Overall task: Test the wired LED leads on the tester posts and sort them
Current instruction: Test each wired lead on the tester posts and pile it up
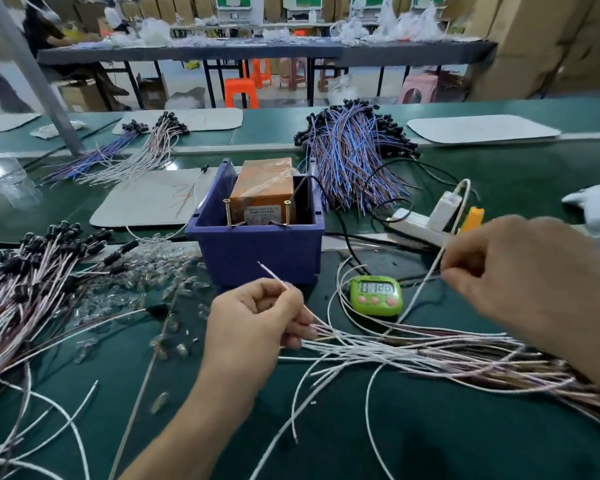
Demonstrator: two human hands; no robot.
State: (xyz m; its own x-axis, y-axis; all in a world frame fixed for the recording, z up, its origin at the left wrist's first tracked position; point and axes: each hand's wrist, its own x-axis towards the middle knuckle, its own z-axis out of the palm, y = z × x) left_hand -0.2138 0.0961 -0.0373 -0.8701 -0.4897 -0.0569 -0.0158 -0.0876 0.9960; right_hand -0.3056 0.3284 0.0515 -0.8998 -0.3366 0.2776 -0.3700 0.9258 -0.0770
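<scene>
Before the blue bin (257, 251), left hand (253, 327) pinching white lead (272, 274), raised right hand (534, 282) pinching long wire (419, 293)

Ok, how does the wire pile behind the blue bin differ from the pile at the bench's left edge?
The far pile, behind the blue bin, has blue and brown wires; the left pile has white and brown ones. The far pile shows whole; the left pile runs off the picture's edge. Both carry black caps at their far ends.
</scene>
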